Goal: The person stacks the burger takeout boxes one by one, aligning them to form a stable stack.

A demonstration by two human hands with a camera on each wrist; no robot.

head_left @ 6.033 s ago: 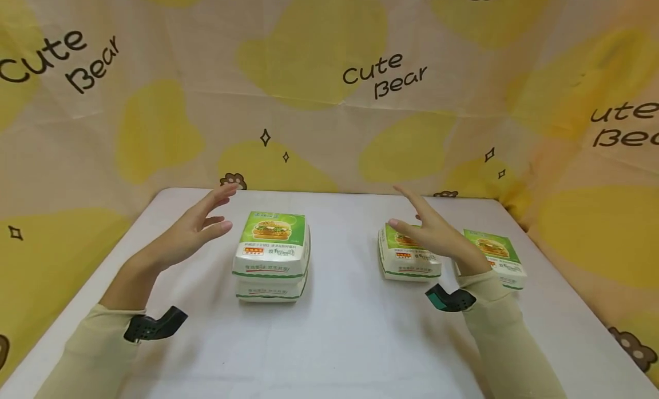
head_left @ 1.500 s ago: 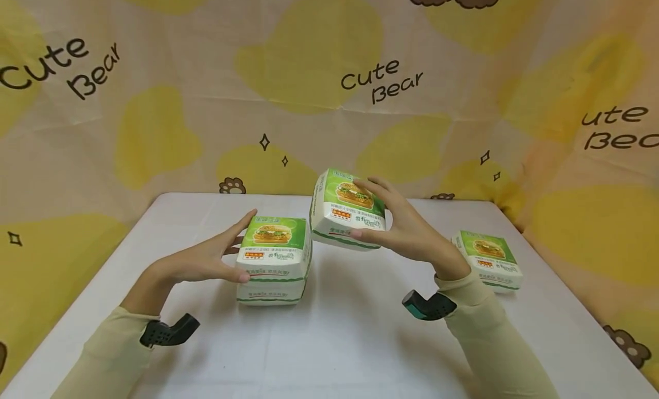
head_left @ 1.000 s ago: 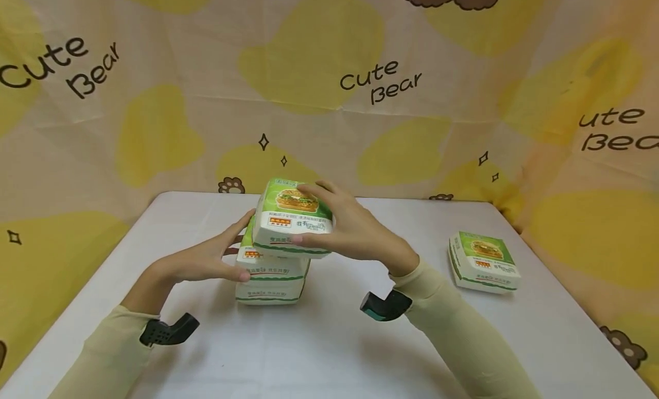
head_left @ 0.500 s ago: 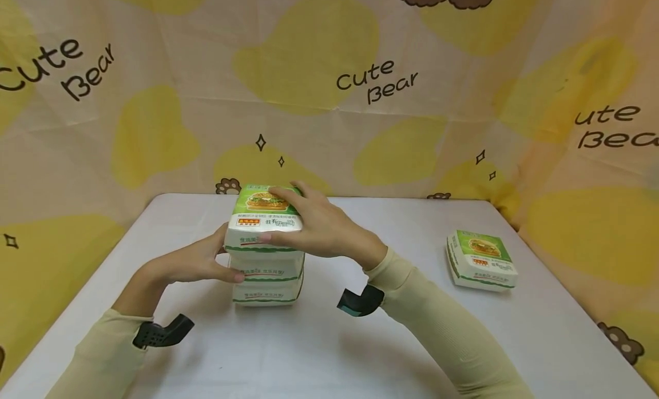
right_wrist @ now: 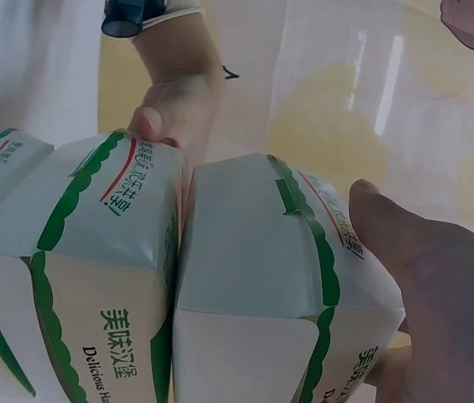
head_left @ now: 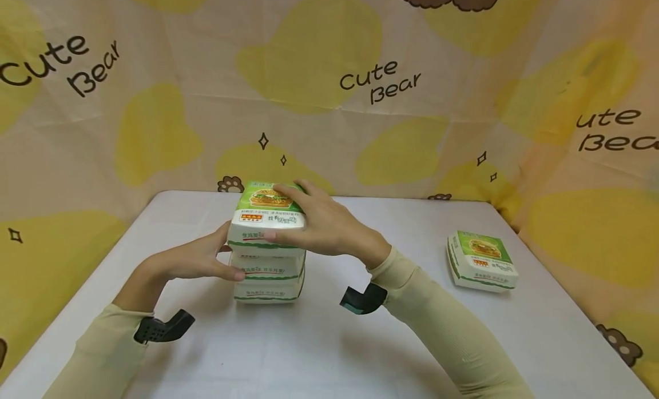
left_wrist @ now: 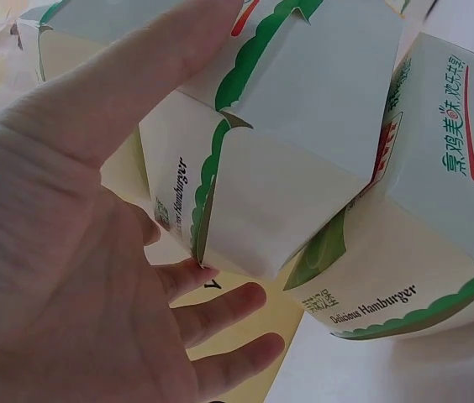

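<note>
Three white-and-green burger boxes stand in one stack, left of the middle in the head view. My right hand [head_left: 332, 224] grips the top box [head_left: 262, 222], thumb on its front and fingers over the lid's right side. Below it, my left hand [head_left: 190, 259] holds the middle box [head_left: 273, 268] from the left. Its thumb presses the front face, as the left wrist view also shows, and the other fingers reach round the far side. The bottom box [head_left: 268, 294] sits on the table. In the right wrist view, the top box [right_wrist: 245, 243] lies right against the middle box [right_wrist: 111, 210].
Another burger box [head_left: 481, 260] stands alone on the right of the white table [head_left: 412, 342]. A yellow-patterned "Cute Bear" cloth [head_left: 309, 56] hangs behind and at both sides. Each sleeve carries a black wrist device.
The right hand has picked up a box from the right, carried it left and set it on the stack. The left hand has come in from beside the stack to hold the middle box.
</note>
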